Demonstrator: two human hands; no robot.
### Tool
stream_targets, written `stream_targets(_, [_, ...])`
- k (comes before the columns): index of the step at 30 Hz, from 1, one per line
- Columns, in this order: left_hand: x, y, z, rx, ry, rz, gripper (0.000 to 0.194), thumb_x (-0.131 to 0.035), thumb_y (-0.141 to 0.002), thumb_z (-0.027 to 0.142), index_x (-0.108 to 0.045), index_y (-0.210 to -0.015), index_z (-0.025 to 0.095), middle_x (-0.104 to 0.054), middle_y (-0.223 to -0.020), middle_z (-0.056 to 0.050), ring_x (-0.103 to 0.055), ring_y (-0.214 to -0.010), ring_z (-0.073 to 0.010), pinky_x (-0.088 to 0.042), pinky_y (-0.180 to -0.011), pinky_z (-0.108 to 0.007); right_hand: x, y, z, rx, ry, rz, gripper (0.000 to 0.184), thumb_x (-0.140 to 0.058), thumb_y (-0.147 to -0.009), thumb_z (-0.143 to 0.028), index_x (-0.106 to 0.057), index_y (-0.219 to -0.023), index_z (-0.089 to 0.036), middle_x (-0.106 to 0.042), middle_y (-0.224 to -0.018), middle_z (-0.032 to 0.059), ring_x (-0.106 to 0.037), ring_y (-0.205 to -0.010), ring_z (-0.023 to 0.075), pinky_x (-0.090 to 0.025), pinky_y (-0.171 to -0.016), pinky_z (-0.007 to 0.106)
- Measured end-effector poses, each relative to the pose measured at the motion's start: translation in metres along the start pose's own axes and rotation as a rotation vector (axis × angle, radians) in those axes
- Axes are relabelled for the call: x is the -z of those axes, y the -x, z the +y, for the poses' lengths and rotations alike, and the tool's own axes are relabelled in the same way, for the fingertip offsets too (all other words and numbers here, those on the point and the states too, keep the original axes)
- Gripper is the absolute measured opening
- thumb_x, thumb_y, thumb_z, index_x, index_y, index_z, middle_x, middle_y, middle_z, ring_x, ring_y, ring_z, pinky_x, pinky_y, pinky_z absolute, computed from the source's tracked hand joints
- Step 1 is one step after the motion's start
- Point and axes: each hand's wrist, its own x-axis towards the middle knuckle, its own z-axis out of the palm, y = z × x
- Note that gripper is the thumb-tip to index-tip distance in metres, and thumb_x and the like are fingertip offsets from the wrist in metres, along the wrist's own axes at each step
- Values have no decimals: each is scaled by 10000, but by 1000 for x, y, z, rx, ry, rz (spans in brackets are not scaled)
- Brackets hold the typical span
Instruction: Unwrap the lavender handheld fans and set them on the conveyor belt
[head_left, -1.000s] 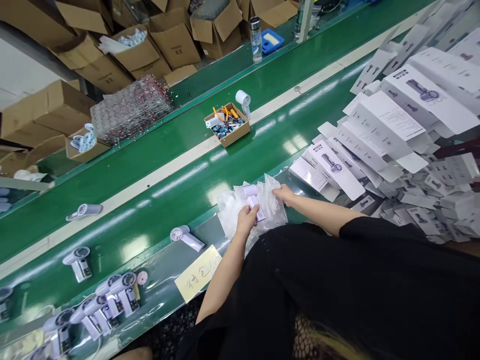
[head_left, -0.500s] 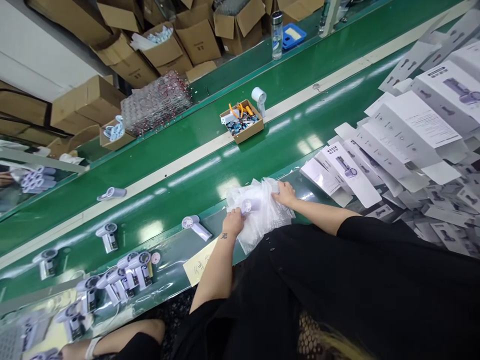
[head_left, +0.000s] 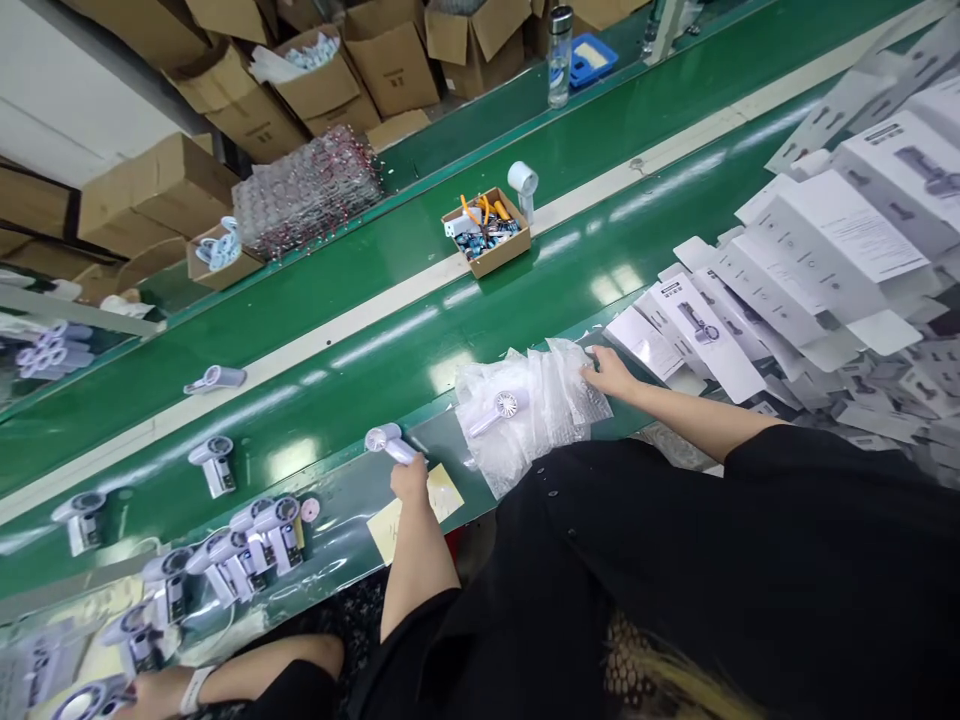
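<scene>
My left hand is closed round the handle of a pale lilac handheld fan, whose round head points away to the left on the bench. A second handheld fan lies on a stack of clear bubble-wrap bags in front of my body; whether it is inside the top bag I cannot tell. At the stack's right edge, my right hand pinches the edge of a bubble-wrap bag. Beside my left wrist rests a yellow paper with handwriting.
Printed white boxes are heaped at right. Beyond the bench, a small carton of tools and parts stands on the green conveyor. Several fans lie at left, near a co-worker's hand. A bottle stands at the far side.
My left hand has left the fan on the bags, moved left and grasped the other fan's handle. My right hand has shifted right along the bags, spreading them.
</scene>
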Motion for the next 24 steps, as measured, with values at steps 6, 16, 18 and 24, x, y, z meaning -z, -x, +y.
stream_targets(6, [-9,36,51,18,555,-82,330,-409,-761,460,-513,-830,155,-534,-589,-6,-508,-432,-110,-360,-397,-217,19,23,-1,-102,-157,70,363,-539,-796,-324,-526,-1101,-127,-582,-1093,132,-575,-972,216,-458,-896,376])
stream_targets(16, [-118,147,197,-848,235,-955,408,-532,-797,566,-555,-782,160,-606,-708,-44,-613,-646,-170,-487,-589,-280,73,75,-64,-244,-1169,-84,361,-662,-750,-445,-495,-957,-201,-621,-851,37,-602,-714,153,-537,-644,308])
stream_targets(18, [-142,145,198,-1095,-36,-780,370,-638,-747,514,-576,-811,155,-627,-890,-99,-606,-899,-237,-479,-790,-341,94,86,-45,-268,-1059,-49,360,-699,-730,-368,-487,-981,-219,-600,-803,-1,-576,-663,130,-527,-596,276])
stream_targets(24, [-168,122,191,-1189,-364,-654,115,-614,-725,79,-651,-832,96,-612,-982,-202,-579,-999,-327,-432,-859,-419,135,140,6,-362,-1006,-284,466,-744,-666,-252,-524,-1074,-216,-600,-847,11,-603,-709,154,-542,-562,272])
